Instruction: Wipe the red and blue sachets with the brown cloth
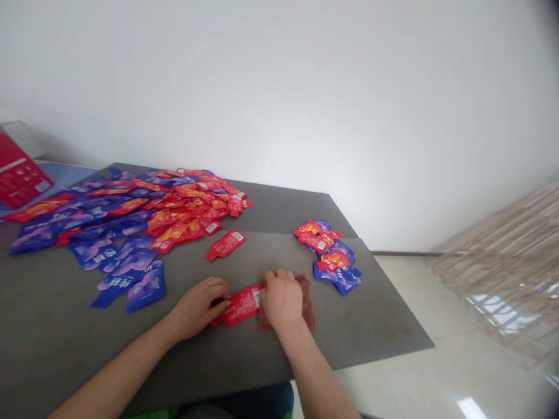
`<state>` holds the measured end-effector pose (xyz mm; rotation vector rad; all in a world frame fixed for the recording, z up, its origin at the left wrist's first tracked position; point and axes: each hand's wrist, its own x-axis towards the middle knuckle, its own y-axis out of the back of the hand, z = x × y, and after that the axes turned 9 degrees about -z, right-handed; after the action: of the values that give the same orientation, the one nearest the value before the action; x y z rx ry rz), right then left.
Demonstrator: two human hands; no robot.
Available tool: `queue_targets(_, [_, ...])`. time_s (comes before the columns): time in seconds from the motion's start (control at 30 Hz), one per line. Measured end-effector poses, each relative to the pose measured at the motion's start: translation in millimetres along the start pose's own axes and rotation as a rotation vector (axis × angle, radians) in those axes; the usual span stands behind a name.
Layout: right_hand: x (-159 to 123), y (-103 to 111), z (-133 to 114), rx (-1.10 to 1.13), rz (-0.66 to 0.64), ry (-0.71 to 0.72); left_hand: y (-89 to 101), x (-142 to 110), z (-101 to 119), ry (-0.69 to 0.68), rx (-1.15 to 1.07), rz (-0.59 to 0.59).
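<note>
A red sachet [243, 305] with white print and a barcode lies flat on the table before me. My left hand [201, 305] pinches its narrow end, thumb and fingers closed. At the sachet's barcode end, my right hand [283, 297] is closed on a brown cloth [308, 305], which spreads out under and beside the fingers. The fingertips hide part of the cloth and the sachet's edge. Just beyond my hands rests another red sachet [226, 244], apart from the others.
A large heap of red and purple sachets [174, 201] covers the left of the dark grey table [371, 331]. A smaller group of sachets [334, 259] lies to the right. A red box [20, 174] stands far left; a wooden rack [506, 273] is on the floor at right.
</note>
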<state>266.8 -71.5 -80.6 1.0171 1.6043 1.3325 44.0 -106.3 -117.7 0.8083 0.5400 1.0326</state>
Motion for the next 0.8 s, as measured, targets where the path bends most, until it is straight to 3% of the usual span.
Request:
queue_targets(0.07, [1.2, 7.6, 7.6, 0.027, 0.029, -0.091, 0.8, -0.7, 0.8, 0.005, -0.001, -0.007])
queue_targets(0.1, [-2.2, 10.0, 5.6, 0.055, 0.054, -0.065, 1.0, -0.9, 1.0, 0.004, -0.005, -0.008])
queue_targets(0.23, [-25.5, 0.1, -28.9, 0.113, 0.073, 0.231, 0.8, -1.0, 0.0, -0.016, -0.029, -0.011])
queue_targets(0.3, [-26.7, -9.1, -34.9, 0.098, 0.029, 0.269, 0.5, -1.2, -1.2, -0.014, -0.027, -0.014])
queue_targets(0.37, [-17.0, -11.2, -20.5, 0.08, 0.012, 0.161, 0.4, -1.5, -2.3, -0.006, -0.015, -0.016])
queue_targets(0.47, [0.4, 2.2, 15.6, 0.058, 0.004, -0.082, 0.5, -1.8, -3.4, -0.006, -0.005, -0.022])
queue_targets(0.53, [0.4, 13.2, 23.8, 0.068, 0.038, -0.13, 0.4, -1.8, -3.9, -0.001, -0.004, -0.021])
queue_targets(0.63, [-16.5, 14.2, 0.5, 0.113, 0.125, 0.048, -0.1, -1.8, -4.7, -0.003, -0.016, -0.02])
queue_targets(0.73, [-24.8, -0.1, -22.1, 0.111, 0.095, 0.258, 0.1, -1.7, -4.4, -0.02, -0.024, -0.021])
queue_targets(0.8, [-16.2, -5.3, -14.0, 0.099, 0.062, 0.192, 1.1, -1.7, -3.0, -0.013, -0.015, -0.015])
